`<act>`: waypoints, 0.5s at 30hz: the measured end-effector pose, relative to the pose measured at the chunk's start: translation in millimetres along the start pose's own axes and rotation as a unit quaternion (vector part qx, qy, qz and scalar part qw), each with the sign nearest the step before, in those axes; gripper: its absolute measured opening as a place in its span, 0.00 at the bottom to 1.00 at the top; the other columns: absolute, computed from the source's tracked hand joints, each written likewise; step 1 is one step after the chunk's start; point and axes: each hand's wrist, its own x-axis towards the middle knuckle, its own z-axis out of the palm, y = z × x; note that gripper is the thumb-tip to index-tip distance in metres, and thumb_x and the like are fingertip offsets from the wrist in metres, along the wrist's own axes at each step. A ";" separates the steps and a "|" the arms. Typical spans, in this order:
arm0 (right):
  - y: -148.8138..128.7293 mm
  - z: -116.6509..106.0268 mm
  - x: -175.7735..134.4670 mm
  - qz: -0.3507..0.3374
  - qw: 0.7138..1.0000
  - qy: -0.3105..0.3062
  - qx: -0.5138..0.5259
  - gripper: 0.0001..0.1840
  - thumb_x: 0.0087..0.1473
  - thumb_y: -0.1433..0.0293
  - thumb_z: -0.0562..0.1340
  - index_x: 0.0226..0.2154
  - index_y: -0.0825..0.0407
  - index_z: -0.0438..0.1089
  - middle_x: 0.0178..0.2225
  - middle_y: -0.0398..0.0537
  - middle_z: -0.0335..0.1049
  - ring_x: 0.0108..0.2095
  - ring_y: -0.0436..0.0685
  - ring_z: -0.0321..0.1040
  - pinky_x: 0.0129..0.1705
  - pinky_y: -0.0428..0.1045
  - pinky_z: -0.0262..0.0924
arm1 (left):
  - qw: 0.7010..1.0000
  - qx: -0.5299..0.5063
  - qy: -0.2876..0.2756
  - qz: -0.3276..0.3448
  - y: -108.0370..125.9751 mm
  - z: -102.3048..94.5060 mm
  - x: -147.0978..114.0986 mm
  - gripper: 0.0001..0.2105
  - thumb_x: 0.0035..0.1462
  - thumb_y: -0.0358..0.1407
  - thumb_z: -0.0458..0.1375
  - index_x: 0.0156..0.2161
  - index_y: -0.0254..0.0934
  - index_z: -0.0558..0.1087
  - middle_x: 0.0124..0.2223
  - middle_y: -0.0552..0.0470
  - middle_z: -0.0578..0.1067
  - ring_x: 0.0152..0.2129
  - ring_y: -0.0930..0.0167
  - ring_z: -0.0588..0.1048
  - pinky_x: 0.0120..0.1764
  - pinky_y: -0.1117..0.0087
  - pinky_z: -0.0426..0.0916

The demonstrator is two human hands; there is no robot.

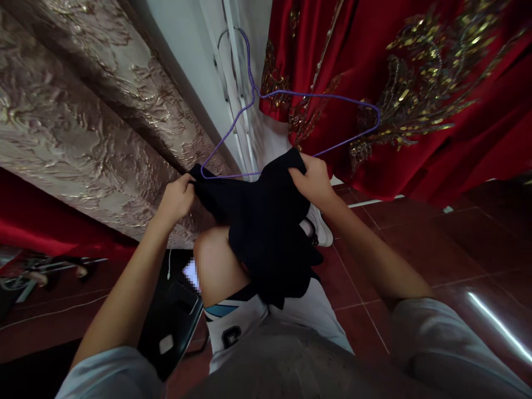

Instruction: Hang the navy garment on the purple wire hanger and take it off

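Note:
A dark garment (270, 227) hangs between my two hands over my lap, its lower part draped across my legs. My left hand (178, 198) pinches its left upper corner, close to the left end of a purple hanger (320, 96). On the other side my right hand (313, 177) grips the right upper edge, fingers closed on the cloth. The hanger's hook loops at a white metal rack (236, 94). Its left end lies over the garment's corner, while the right end sticks out free in front of red cloth. Part of its bottom bar is hidden behind the garment.
Red satin with gold sequins (411, 83) hangs at the right, a textured beige curtain (103, 122) at the left. By my left leg, a black bench (153, 332) carries a phone (183, 296), a small white case (166, 343) and a lit screen (192, 274). Red tiles (357, 266) cover the floor.

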 end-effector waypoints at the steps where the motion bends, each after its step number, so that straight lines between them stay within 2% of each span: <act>1: -0.5 0.9 -0.3 0.000 1.000 -0.004 0.000 0.05 0.54 0.69 0.59 0.28 0.51 0.67 0.26 0.44 0.67 0.28 0.54 0.64 0.34 0.51 0.56 | 1.000 -0.017 0.011 0.007 1.2 -0.3 -0.5 0.11 0.58 0.33 0.46 0.38 0.38 0.71 0.33 0.48 0.74 0.35 0.62 0.74 0.41 0.64 0.67; 5: -7.8 10.2 -4.6 0.003 1.000 -0.025 0.011 0.07 0.54 0.69 0.59 0.25 0.51 0.64 0.24 0.43 0.65 0.28 0.53 0.63 0.32 0.50 0.54 | 0.984 -0.120 0.107 0.084 25.3 -10.4 8.0 0.10 0.64 0.34 0.47 0.41 0.37 0.71 0.40 0.50 0.74 0.41 0.67 0.73 0.47 0.65 0.66; 8: -17.6 16.8 -10.9 -0.007 0.997 -0.058 0.060 0.05 0.53 0.73 0.57 0.27 0.51 0.66 0.26 0.43 0.68 0.29 0.52 0.65 0.33 0.49 0.56 | 0.967 -0.156 0.144 0.141 54.3 -15.6 24.0 0.08 0.67 0.38 0.51 0.45 0.40 0.71 0.42 0.50 0.74 0.44 0.65 0.74 0.49 0.63 0.67; 11: -26.7 13.6 -16.6 -0.030 0.990 -0.091 0.107 0.10 0.51 0.76 0.55 0.32 0.52 0.70 0.30 0.43 0.72 0.34 0.53 0.69 0.38 0.49 0.61 | 0.953 -0.158 0.170 0.195 72.7 -12.2 41.8 0.09 0.67 0.41 0.55 0.49 0.44 0.70 0.47 0.48 0.74 0.49 0.61 0.74 0.54 0.60 0.67; 13: -30.2 3.2 -18.3 -0.043 0.990 -0.077 0.112 0.16 0.50 0.77 0.55 0.39 0.51 0.73 0.36 0.45 0.75 0.38 0.54 0.72 0.42 0.50 0.64 | 0.948 -0.144 0.171 0.226 73.7 -7.3 51.8 0.09 0.69 0.43 0.53 0.48 0.43 0.71 0.47 0.46 0.74 0.50 0.60 0.73 0.55 0.58 0.66; 15: -30.6 -14.3 -17.9 -0.043 0.995 -0.006 0.094 0.24 0.50 0.77 0.55 0.49 0.49 0.72 0.46 0.48 0.75 0.41 0.56 0.73 0.44 0.52 0.66 | 0.950 -0.123 0.165 0.234 67.2 -3.9 59.4 0.13 0.71 0.45 0.50 0.46 0.42 0.72 0.46 0.46 0.73 0.47 0.61 0.72 0.53 0.57 0.67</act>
